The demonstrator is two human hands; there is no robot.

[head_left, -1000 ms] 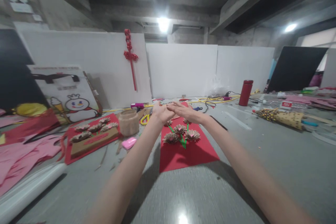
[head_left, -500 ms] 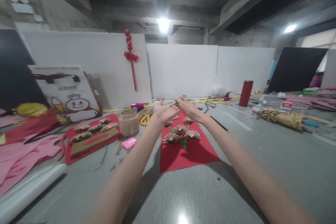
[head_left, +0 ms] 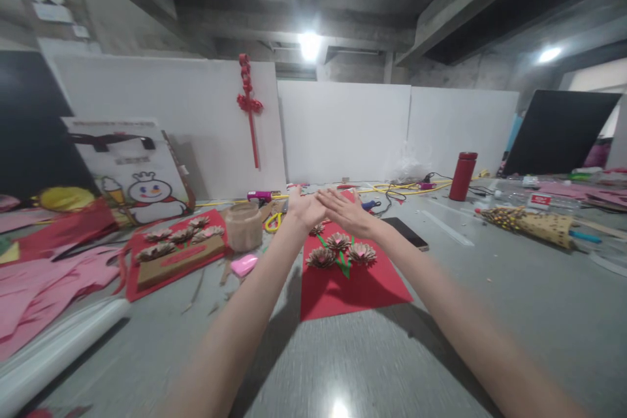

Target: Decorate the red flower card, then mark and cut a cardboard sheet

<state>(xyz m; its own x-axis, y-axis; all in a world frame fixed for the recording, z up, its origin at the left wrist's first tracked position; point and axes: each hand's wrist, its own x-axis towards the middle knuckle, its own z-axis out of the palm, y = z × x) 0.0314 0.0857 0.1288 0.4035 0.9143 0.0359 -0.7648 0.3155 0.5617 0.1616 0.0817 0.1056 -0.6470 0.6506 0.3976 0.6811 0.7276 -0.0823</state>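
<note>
My left hand is palm up with its fingers stretched out, above the far part of a red sheet. Flat across its palm and fingers lies my right hand, palm down, fingers extended. Anything between the two palms is hidden. Just below them on the sheet are brown pleated paper flowers with pink centres and green stems. Part of the far flowers is covered by my hands.
Left of my arms stand a brown jar, a pink item and a second red flower card. To the right lie a phone, a wrapped bouquet and a red bottle. Yellow scissors rest behind the jar.
My right hand has slid left and down over my left palm. The small green piece that showed at the fingertips is out of sight. More of the phone shows now.
</note>
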